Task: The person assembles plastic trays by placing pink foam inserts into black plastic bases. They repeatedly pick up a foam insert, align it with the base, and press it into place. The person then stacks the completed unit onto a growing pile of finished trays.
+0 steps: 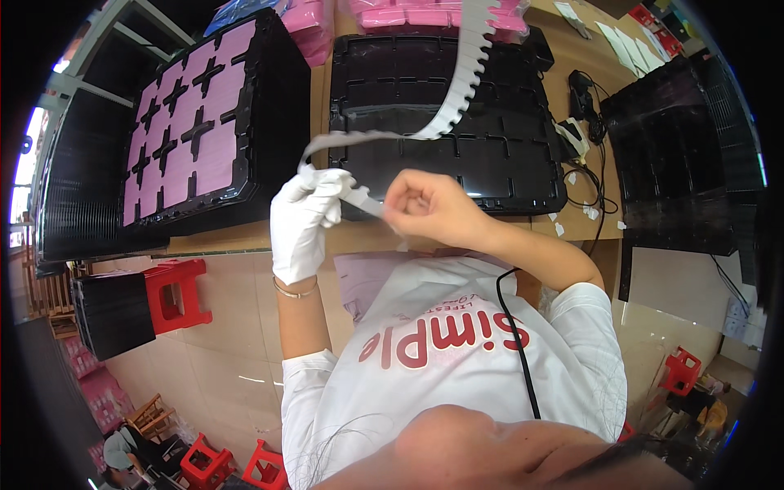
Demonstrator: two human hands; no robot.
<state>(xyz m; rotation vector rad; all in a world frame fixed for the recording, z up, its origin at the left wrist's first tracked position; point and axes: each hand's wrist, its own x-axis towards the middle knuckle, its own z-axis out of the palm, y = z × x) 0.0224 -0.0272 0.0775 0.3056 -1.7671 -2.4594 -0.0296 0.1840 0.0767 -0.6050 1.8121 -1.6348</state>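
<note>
A long pale strip with a notched edge, like a band of labels [459,91], hangs down from the top of the view and curves left over a black plastic tray [498,155]. My left hand [300,220], in a white glove, is closed around the strip near the tray's left front corner. From there its short end runs across to my right hand [433,206]. That bare hand pinches the end between thumb and fingertips, above the tray's front edge. The fingers hide the very tip.
To the left stands a tall stack of black trays [245,163] with pink sheets on top. Another black stack [674,155] is at right. Cables [600,180] and small white paper scraps lie on the wooden table [572,82]. Pink packages [441,15] sit behind; a red stool [175,296] stands below left.
</note>
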